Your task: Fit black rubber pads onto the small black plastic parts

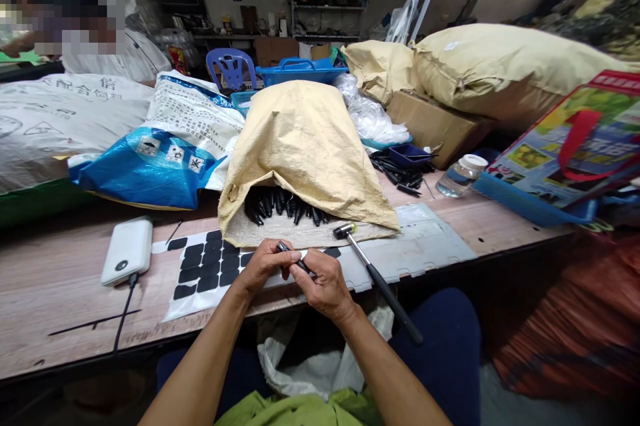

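Both of my hands meet at the table's front edge around one slim black pen-shaped piece [284, 247]. My left hand [266, 262] pinches its upper end between thumb and fingers. My right hand [325, 283] is closed around the lower end, which pokes out past the fingers. Just beyond lies a tan woven sack [305, 133], its mouth facing me, with several similar black pieces [280, 203] inside. Right of my hands, a mallet [383, 286] rests with its head on the sack's lip and its handle overhanging the edge. A sheet of black rounded patches [210, 263] lies beside my left hand.
A white power bank [128, 249] with a cable lies left. Blue-and-white sacks [165, 139] stand behind it. At right are loose black pieces [400, 169], a lidded clear jar [460, 176], a cardboard box [430, 123] and a colourful bag [575, 146]. A person [65, 9] is at the far left.
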Available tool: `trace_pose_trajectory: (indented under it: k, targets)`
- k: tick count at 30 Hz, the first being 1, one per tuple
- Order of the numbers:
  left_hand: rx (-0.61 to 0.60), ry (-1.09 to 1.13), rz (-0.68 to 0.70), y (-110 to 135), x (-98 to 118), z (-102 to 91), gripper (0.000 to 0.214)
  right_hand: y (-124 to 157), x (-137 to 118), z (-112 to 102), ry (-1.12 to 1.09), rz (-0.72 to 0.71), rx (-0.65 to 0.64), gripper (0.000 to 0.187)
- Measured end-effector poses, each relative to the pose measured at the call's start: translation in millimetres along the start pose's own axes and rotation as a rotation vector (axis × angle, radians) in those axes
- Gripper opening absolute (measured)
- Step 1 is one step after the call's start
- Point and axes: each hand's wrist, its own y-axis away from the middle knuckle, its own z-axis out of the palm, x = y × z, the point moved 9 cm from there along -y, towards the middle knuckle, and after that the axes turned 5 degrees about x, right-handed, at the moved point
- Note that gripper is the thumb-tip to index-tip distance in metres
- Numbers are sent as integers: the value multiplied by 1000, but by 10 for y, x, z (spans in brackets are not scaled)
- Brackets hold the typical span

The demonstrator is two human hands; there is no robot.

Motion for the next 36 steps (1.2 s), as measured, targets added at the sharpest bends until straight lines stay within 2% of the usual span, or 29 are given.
trace_pose_trajectory:
  k: [4, 9, 23, 36]
  targets:
    - [35, 15, 60, -8, 34, -27, 40, -14, 30, 10, -25, 42, 0, 25]
    - [92, 83, 35, -21, -21, -83, 41, -8, 78, 7, 4, 93, 29, 32]
    - [56, 41, 46, -20, -21, -51, 46, -5, 132, 2, -4, 167, 22, 25]
    - [59, -52, 65, 8, 79, -5, 50, -20, 107, -2, 23, 149, 24, 34]
